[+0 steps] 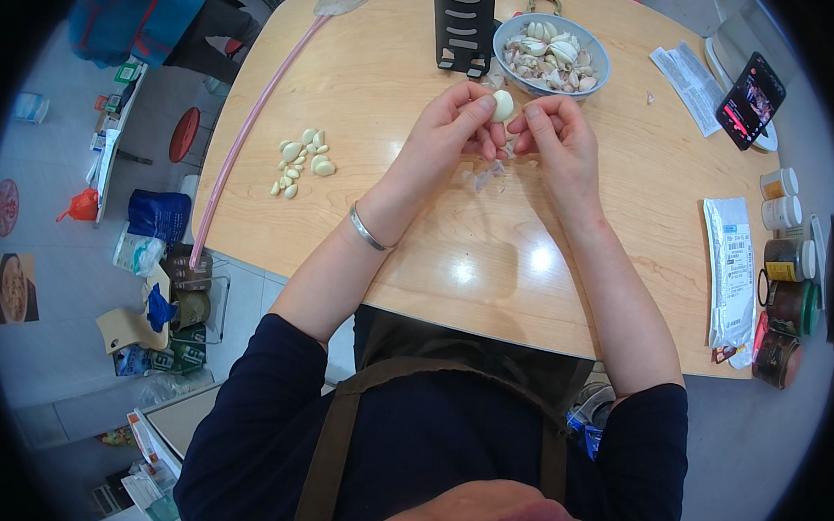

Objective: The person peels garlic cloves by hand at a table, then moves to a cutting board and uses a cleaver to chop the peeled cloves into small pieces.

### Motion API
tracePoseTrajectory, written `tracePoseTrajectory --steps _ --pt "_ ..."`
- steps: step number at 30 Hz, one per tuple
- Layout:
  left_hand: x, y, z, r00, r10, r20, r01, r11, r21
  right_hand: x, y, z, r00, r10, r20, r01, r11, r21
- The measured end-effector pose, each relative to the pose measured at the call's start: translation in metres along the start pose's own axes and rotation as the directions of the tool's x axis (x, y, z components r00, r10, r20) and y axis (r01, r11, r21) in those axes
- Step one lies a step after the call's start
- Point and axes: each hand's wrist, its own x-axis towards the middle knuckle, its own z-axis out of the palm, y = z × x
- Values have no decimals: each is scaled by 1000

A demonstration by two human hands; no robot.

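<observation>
My left hand (466, 121) holds a pale peeled garlic clove (503, 106) between thumb and fingers. Close on its right is my right hand (556, 131), thumb and forefinger pinched near each other; whether they hold a bit of skin I cannot tell. Below both hands, papery garlic skins (487, 175) lie on the wooden table (362, 252). A light blue bowl (606, 67) of unpeeled cloves, with a partly broken garlic bulb (563, 51) on top, stands just beyond my hands. Several peeled cloves (292, 151) lie loosely grouped to the left.
A fly swatter (257, 110) lies along the table's left side. Behind my left hand stands a black phone stand (464, 28). A lit phone (751, 100), a silvery package (731, 271) and several jars (789, 260) line the right edge. Another person (218, 30) is at the upper left.
</observation>
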Motion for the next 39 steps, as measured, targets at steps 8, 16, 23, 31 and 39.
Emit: tracePoseTrajectory --steps 8,16,23,31,39 --pt "-1 0 0 1000 -11 -6 11 1000 5 0 -3 0 1000 10 0 -10 998 63" --pt "0 -1 1 1000 26 12 -26 999 40 -2 -1 2 1000 -8 17 9 999 -50" --pt "-2 3 4 1000 10 13 -10 998 56 -3 -2 2 1000 5 27 -4 999 -47" --pt "-1 2 2 1000 -11 10 11 1000 -14 -1 -3 0 999 32 -24 -32 999 -2" --pt "-3 3 5 1000 8 12 -8 998 62 -1 -3 -1 1000 -2 19 1 1000 25"
